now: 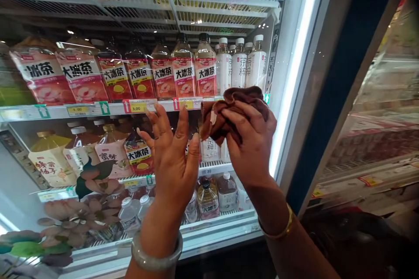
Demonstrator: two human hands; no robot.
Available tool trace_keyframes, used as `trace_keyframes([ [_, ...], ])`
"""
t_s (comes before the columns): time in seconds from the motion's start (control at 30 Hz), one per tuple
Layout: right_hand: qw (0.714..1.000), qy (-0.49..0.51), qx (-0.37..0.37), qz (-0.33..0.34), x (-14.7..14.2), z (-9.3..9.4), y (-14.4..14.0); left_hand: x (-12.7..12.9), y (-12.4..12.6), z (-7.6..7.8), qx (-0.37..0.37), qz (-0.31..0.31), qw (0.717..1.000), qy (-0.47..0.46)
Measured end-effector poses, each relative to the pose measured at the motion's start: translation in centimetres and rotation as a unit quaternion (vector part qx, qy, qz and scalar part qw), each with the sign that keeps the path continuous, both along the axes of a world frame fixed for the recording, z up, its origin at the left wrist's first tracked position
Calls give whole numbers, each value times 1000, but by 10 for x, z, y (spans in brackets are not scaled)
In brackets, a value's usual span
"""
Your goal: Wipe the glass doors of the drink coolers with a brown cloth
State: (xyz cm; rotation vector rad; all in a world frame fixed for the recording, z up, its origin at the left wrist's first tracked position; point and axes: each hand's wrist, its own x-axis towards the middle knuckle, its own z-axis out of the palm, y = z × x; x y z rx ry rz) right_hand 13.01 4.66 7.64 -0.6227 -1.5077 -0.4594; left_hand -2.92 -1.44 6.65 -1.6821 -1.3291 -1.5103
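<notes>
My right hand [252, 139] grips a crumpled brown cloth [229, 111] and presses it against the glass door of a drinks cooler, level with the middle shelf's price strip [140, 106]. Beside it my left hand [172, 152] is raised with fingers spread, its palm toward the glass and nothing in it. A pale bangle sits on my left wrist, a gold one on my right. Behind the glass stand rows of iced tea bottles [183, 72] with pink and red labels.
White-labelled bottles [240, 65] fill the shelf's right end. Lower shelves hold more bottles [207, 200]. A flower decal [81, 209] covers the glass at lower left. A lit door frame [294, 78] and a dark post [334, 96] stand on the right, then another cooler [386, 117].
</notes>
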Motion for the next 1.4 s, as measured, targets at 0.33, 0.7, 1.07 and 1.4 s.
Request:
trace_keyframes([
  [0.33, 998, -56, 37, -3, 1, -20, 8, 18, 20, -4, -6, -6, 1000, 14],
  [0.7, 998, -49, 41, -12, 4, -10, 5, 24, 20, -5, -21, -4, 1000, 20],
  [1.07, 998, 15, 20, -59, 34, -8, 18, 29, 28, -11, -16, 35, 997, 67],
  [1.4, 999, 6, -2, -43, 54, -21, 24, 43, 31, -13, -22, 11, 998, 65],
])
